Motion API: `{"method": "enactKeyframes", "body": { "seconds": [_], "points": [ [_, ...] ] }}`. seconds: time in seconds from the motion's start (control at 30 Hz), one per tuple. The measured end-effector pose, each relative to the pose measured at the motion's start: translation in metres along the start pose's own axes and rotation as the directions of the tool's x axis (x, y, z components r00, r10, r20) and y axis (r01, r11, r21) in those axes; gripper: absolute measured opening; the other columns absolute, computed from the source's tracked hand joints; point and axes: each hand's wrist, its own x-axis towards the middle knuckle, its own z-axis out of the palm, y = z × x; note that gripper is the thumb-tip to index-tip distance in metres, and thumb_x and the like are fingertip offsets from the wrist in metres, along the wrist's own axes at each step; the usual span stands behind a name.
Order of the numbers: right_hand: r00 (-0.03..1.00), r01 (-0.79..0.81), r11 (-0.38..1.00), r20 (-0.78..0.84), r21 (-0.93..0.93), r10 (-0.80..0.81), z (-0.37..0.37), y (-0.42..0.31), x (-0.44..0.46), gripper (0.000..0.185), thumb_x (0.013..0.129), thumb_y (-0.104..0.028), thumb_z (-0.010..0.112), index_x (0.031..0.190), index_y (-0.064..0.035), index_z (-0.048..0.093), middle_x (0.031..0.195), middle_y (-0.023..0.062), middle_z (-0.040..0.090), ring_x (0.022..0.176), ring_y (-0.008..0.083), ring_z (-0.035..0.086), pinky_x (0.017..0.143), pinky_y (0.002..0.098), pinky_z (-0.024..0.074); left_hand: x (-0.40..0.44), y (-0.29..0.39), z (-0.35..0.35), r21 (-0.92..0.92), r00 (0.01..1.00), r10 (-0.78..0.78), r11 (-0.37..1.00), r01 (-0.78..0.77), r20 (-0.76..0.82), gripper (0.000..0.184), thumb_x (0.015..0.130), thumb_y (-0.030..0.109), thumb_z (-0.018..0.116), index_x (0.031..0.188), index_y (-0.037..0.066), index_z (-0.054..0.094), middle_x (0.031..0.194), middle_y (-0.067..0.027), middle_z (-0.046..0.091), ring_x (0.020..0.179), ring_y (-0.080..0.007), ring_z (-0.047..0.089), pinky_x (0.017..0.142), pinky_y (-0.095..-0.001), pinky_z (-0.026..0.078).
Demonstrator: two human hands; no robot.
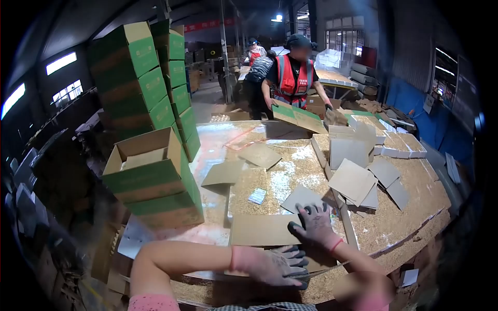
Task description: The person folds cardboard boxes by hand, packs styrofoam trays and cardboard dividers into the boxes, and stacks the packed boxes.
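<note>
Both my hands wear pale gloves with dark fingertips. My left hand (275, 265) reaches across the near side of the worktable, palm down, its fingers stretched to the right over a brown cardboard edge. My right hand (315, 225) is spread at the right end of a flat cardboard sheet (262, 229), fingers apart and slightly bent. Part of that sheet and a darker brown piece (319, 256) lie between the hands; what is beneath my left palm is hidden. Just beyond my right hand rests a grey cardboard piece (302, 197).
Green-and-brown cartons (150, 189) are stacked at left, the nearest with its top open. Loose cardboard sheets (353, 181) lie on the crumb-covered table (415, 207), divided by a raised strip (340, 212). Across it, a person in a red vest (294, 78) handles a green carton (298, 118).
</note>
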Motion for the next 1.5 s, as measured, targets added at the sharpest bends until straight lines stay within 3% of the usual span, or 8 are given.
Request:
{"method": "enactKeyframes", "body": {
  "seconds": [0.17, 0.4, 0.7, 0.93, 1.07, 1.23, 1.4, 1.5],
  "points": [
    [0.842, -0.137, 0.031, 0.1, 0.99, 0.53, -0.012, 0.025, -0.022, 0.043, 0.097, -0.028, 0.048, 0.13, -0.0007, 0.046, 0.132, 0.0141, 0.049, 0.121, 0.025, 0.048, 0.103, 0.0346, 0.0372, -0.04, -0.073, 0.029, 0.114, 0.681, -0.419, 0.797, 0.593, -0.601, 0.087, 0.084, 0.064, 0.048, 0.143, 0.002, 0.032, 0.147, -0.0259, 0.029, 0.139, -0.042, 0.02, 0.116, -0.0519, 0.004],
    [0.626, -0.44, -0.842, 0.779, 0.31, -0.041, 0.07, -0.051, -0.204, 0.044, 0.095, -0.026, 0.052, 0.132, -0.0028, 0.048, 0.122, 0.0084, 0.056, 0.105, 0.024, 0.055, 0.093, 0.0356, 0.0439, -0.142, -0.078, 0.065, -0.081, 0.574, -0.365, 0.884, 0.46, -0.733, 0.084, 0.081, 0.059, 0.057, 0.141, 0.003, 0.037, 0.146, -0.0267, 0.029, 0.137, -0.0442, 0.024, 0.114, -0.053, 0.014],
    [0.94, 0.13, 0.667, 0.124, 0.733, -0.319, -0.11, -0.136, 0.038, 0.062, 0.095, -0.039, 0.048, 0.129, 0.0116, 0.037, 0.076, 0.02, 0.064, 0.073, 0.0349, 0.065, 0.07, 0.0425, 0.051, -0.17, -0.061, 0.237, -0.801, 0.026, -0.994, 0.069, -0.595, -0.106, 0.034, 0.096, 0.011, 0.046, 0.129, 0.003, 0.05, 0.122, -0.0103, 0.058, 0.097, -0.0208, 0.062, 0.085, -0.0306, 0.053],
    [0.462, 0.699, 0.333, -0.043, 0.633, -0.886, -0.07, -0.236, 0.111, 0.046, 0.097, -0.028, 0.042, 0.122, 0.0104, 0.039, 0.108, 0.0377, 0.052, 0.089, 0.0468, 0.059, 0.076, 0.0512, 0.0497, -0.215, -0.015, 0.32, -0.8, 0.128, -0.989, -0.018, -0.6, -0.074, 0.05, 0.102, 0.036, 0.035, 0.143, 0.008, 0.033, 0.137, -0.008, 0.044, 0.12, -0.0228, 0.048, 0.103, -0.0362, 0.039],
    [0.341, 0.465, 0.349, 0.199, 0.814, -0.919, 0.006, -0.307, 0.084, 0.044, 0.097, -0.027, 0.036, 0.131, 0.0002, 0.036, 0.129, 0.0405, 0.039, 0.106, 0.0494, 0.054, 0.091, 0.0522, 0.0448, -0.232, -0.024, 0.299, -0.738, -0.44, -0.894, 0.354, -0.574, -0.086, 0.049, 0.1, 0.035, 0.043, 0.138, 0.005, 0.041, 0.131, -0.0017, 0.049, 0.119, -0.0168, 0.049, 0.102, -0.0289, 0.038],
    [0.144, 0.174, 0.007, -0.019, 0.985, -0.989, 0.03, -0.29, 0.144, 0.056, 0.097, -0.035, 0.035, 0.142, -0.0022, 0.032, 0.13, 0.026, 0.05, 0.115, 0.0415, 0.052, 0.099, 0.0439, 0.0402, -0.22, 0.01, 0.16, -0.862, -0.357, -0.898, 0.381, -0.334, -0.258, 0.063, 0.09, 0.031, 0.055, 0.142, 0.004, 0.035, 0.136, -0.0095, 0.044, 0.125, -0.0221, 0.044, 0.103, -0.0351, 0.038],
    [0.973, -0.041, 0.147, 0.074, 0.988, -0.22, 0.098, -0.098, 0.302, 0.038, 0.098, -0.026, 0.042, 0.126, -0.0022, 0.05, 0.119, 0.0208, 0.057, 0.107, 0.0321, 0.057, 0.092, 0.0388, 0.0463, -0.239, 0.005, 0.188, -0.683, -0.349, -0.937, 0.236, -0.691, 0.03, 0.073, 0.081, 0.016, 0.057, 0.146, 0.004, 0.026, 0.141, -0.0131, 0.039, 0.128, -0.0244, 0.043, 0.103, -0.0377, 0.04],
    [0.944, 0.164, 0.827, -0.328, 0.537, 0.026, 0.273, 0.011, 0.355, 0.038, 0.098, -0.037, 0.041, 0.115, -0.0068, 0.058, 0.114, 0.0206, 0.058, 0.096, 0.0361, 0.06, 0.087, 0.0413, 0.0477, -0.206, -0.008, 0.131, -0.936, -0.442, -0.894, 0.098, -0.339, 0.067, 0.066, 0.085, 0.021, 0.057, 0.143, 0.003, 0.031, 0.136, -0.0138, 0.044, 0.121, -0.0247, 0.048, 0.099, -0.0384, 0.043]
  ]
}}
